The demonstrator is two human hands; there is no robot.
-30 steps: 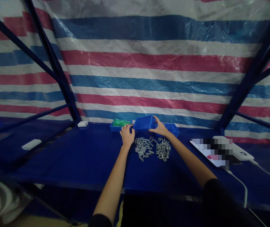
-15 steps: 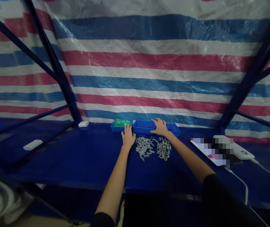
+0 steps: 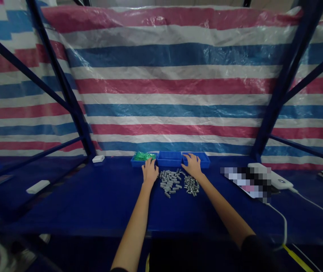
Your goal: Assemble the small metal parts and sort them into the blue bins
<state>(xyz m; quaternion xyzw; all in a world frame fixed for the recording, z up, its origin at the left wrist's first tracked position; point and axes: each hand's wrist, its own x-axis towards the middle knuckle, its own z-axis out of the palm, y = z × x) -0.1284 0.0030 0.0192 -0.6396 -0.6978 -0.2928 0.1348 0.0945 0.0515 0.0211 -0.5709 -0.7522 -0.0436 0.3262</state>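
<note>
My left hand [image 3: 150, 172] lies with its fingers apart at the front right corner of the left blue bin [image 3: 137, 164], which holds green plastic packing [image 3: 141, 155]. Spread fingers of my right hand [image 3: 193, 166] rest over the left part of the right blue bin [image 3: 205, 161]. Between them stands the middle blue bin [image 3: 169, 156], in line with the others. In front of the bins lie two heaps: silver metal cylinders [image 3: 169, 182] nearer my left hand, and smaller shiny metal pieces [image 3: 191, 186] below my right hand.
On the right of the blue table [image 3: 99, 200] lie a blurred-out phone-like device [image 3: 246, 185] and a white power bank [image 3: 280, 181] with cables. White boxes [image 3: 38, 186] sit at left. Blue frame posts and a striped tarp [image 3: 172, 87] stand behind.
The camera view has tilted up. My right hand has shifted slightly relative to the bins, and the right bin now looks straighter in the row. My left hand stays by the left bin.
</note>
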